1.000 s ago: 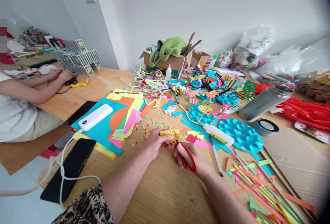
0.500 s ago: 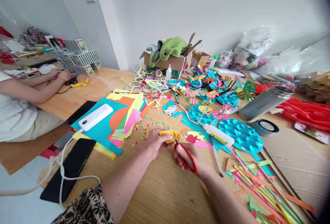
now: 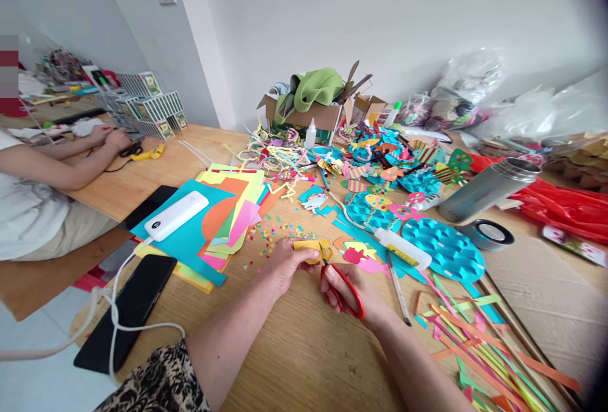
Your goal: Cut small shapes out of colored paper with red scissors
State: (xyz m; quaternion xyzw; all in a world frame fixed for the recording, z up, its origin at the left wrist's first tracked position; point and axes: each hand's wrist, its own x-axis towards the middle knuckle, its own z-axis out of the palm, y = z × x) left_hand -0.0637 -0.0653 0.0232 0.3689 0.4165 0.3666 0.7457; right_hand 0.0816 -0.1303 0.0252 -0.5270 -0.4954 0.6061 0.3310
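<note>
My left hand [image 3: 289, 264] pinches a small piece of yellow paper [image 3: 305, 245] between thumb and fingers, above the table's middle. Red-handled scissors [image 3: 350, 295] sit in my right hand [image 3: 357, 285], fingers through the loops. Their blades meet the paper's right end, where a part of it curls over. Just beyond lie tiny coloured paper scraps [image 3: 270, 235]. Right of the paper are cut-out shapes, among them a dark pink one [image 3: 354, 255] and a yellow one. A white glue bottle [image 3: 403, 249] and a pen [image 3: 399, 288] lie close to my right hand.
Coloured paper sheets [image 3: 237, 193] carry a white power bank [image 3: 177, 216], its cable crossing a black phone [image 3: 126, 311]. At right stand a steel flask [image 3: 489, 190], blue scalloped discs [image 3: 444, 249] and paper strips [image 3: 494, 342]. A co-worker's hands [image 3: 111, 137] rest by stacked cards [image 3: 147, 108].
Almost nothing differs. My hands, the yellow paper and the scissors stay in nearly the same place, with the blades still at the paper.
</note>
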